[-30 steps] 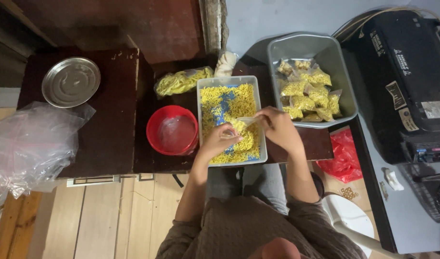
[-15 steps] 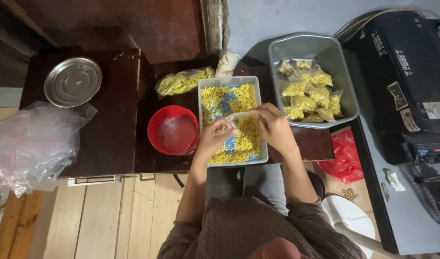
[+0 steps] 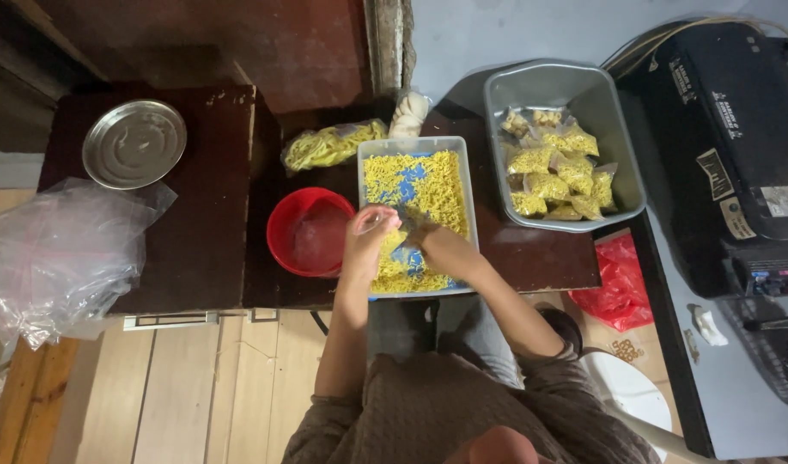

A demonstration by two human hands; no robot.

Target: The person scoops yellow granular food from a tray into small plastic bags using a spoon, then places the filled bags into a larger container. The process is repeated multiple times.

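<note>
Both hands over near end of grey tray [image 3: 370, 151] of yellow snack; left hand [image 3: 366, 234] pinching small clear bag [image 3: 397, 225], right hand [image 3: 435, 247] cupped beside it; grey tub [image 3: 499, 86] at table's right edge holds many filled bags; judged partway, much loose snack left.

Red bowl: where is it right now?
In the head view the red bowl sits on the dark table, just left of the tray of yellow snack and beside the left hand.
</note>
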